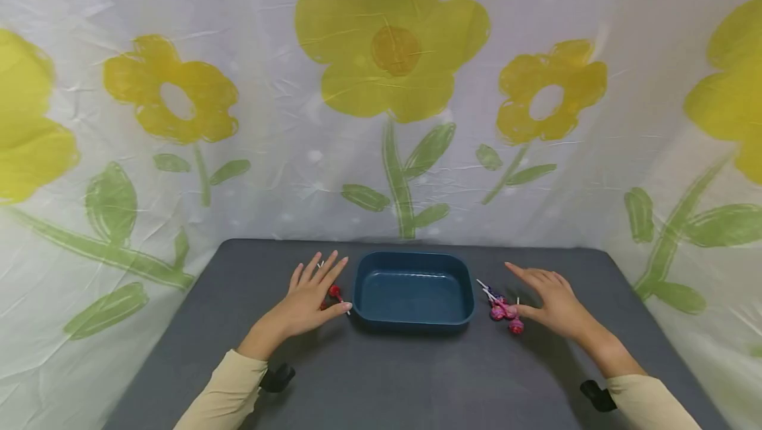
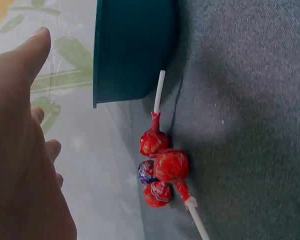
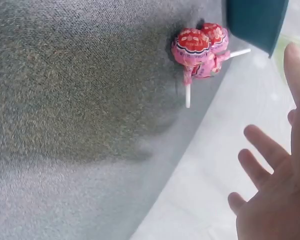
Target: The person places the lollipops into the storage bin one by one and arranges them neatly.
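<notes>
A dark teal rectangular tray [image 1: 413, 321] sits on the table between both hands, with nothing in it. My left hand [image 1: 306, 304] hovers left of it, fingers spread, above several wrapped lollipops. In the left wrist view those are red lollipops [image 2: 171, 165] with white sticks, plus a purple-wrapped one [image 2: 147, 171], in a small cluster beside the tray. My right hand [image 1: 550, 301], also with fingers extended and holding nothing, is over the right side. Pink lollipops [image 3: 191, 47] lie bunched just under its thumb, near the tray's right side.
The table has a dark grey cloth top [image 1: 411, 384]. Behind it hangs a white curtain [image 1: 268, 152] printed with yellow flowers, meeting the table's back edge. A black strap [image 1: 276, 378] is at the left wrist and another band [image 1: 598, 395] at the right.
</notes>
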`<state>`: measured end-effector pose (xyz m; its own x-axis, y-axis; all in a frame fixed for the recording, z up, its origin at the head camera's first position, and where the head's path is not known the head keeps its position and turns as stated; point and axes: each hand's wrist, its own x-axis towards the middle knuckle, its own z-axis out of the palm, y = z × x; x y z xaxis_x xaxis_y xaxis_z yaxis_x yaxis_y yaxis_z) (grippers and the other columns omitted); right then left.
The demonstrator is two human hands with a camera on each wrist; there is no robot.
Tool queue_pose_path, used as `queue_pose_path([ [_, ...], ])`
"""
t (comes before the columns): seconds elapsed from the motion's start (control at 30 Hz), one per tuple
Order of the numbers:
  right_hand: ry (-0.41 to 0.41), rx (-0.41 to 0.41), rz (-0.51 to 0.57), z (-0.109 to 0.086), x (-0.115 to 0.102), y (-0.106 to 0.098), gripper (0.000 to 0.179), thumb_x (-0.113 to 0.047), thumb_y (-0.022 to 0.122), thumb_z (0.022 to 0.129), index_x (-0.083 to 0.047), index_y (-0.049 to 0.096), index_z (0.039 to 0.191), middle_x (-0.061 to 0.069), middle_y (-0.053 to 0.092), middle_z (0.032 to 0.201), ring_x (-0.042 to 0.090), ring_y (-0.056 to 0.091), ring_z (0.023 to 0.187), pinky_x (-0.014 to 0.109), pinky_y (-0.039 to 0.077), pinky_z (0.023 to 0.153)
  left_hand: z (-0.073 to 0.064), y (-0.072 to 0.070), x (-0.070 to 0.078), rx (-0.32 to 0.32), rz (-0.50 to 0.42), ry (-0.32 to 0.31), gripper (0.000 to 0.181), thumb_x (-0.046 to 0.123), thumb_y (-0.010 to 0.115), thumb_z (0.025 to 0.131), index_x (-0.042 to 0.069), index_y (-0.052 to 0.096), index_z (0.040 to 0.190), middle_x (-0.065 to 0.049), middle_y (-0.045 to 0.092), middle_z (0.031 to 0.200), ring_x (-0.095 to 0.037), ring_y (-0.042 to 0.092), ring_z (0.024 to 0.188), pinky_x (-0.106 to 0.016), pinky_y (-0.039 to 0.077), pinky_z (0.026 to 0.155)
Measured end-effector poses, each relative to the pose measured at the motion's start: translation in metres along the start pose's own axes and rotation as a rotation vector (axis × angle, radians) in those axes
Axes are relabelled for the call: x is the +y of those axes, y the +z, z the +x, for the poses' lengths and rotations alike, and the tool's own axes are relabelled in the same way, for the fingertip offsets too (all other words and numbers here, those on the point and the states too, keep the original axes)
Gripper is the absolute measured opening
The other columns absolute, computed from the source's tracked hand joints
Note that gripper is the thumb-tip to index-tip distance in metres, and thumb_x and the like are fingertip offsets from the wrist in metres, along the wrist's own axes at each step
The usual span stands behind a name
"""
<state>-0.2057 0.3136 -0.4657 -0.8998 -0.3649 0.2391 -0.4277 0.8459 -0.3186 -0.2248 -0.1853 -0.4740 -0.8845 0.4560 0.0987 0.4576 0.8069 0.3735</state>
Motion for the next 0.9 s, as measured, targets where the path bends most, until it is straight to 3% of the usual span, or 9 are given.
queue_pose_path([
  [0.33, -0.007, 0.044, 0.07, 0.004, 0.008, 0.008, 0.067, -0.028, 0.08, 0.082, -0.014, 0.054, 0.142, 0.013, 0.068, 0.129, 0.037, 0.06, 0.112, 0.063, 0.045, 0.092, 0.009, 0.01, 0.005, -0.032, -0.053, -0.003, 0.087, 0.063, 0.052, 0.094, 0.032, 0.005, 0.16, 0.004, 0.0, 0.169, -0.034, -0.002, 0.157, -0.065, -0.003, 0.119],
  [0.53, 0.016, 0.015, 0.146, 0.007, 0.01, 0.016, 0.054, -0.023, 0.077, 0.086, -0.01, 0.061, 0.136, 0.013, 0.07, 0.125, 0.034, 0.059, 0.112, 0.06, 0.046, 0.092, 0.012, 0.015, 0.006, -0.052, -0.062, -0.011, 0.084, 0.061, 0.051, 0.095, 0.032, 0.006, 0.16, 0.004, 0.0, 0.169, -0.033, -0.003, 0.157, -0.065, -0.002, 0.12],
  [0.7, 0.046, -0.009, 0.148, 0.008, 0.011, 0.019, 0.052, -0.017, 0.076, 0.085, -0.009, 0.062, 0.134, 0.013, 0.072, 0.119, 0.035, 0.06, 0.111, 0.06, 0.045, 0.093, 0.017, 0.019, 0.009, -0.06, -0.081, 0.009, 0.083, 0.059, 0.051, 0.096, 0.032, 0.006, 0.16, 0.002, 0.002, 0.169, -0.034, -0.003, 0.157, -0.065, -0.002, 0.119],
  [0.9, 0.11, -0.022, 0.142, 0.004, 0.014, 0.025, 0.045, -0.023, 0.079, 0.083, -0.008, 0.068, 0.124, 0.01, 0.072, 0.114, 0.034, 0.06, 0.109, 0.059, 0.047, 0.091, 0.021, 0.028, 0.007, -0.078, -0.063, 0.0, 0.083, 0.061, 0.05, 0.096, 0.033, 0.005, 0.16, 0.002, 0.001, 0.169, -0.034, -0.002, 0.157, -0.067, 0.001, 0.119],
])
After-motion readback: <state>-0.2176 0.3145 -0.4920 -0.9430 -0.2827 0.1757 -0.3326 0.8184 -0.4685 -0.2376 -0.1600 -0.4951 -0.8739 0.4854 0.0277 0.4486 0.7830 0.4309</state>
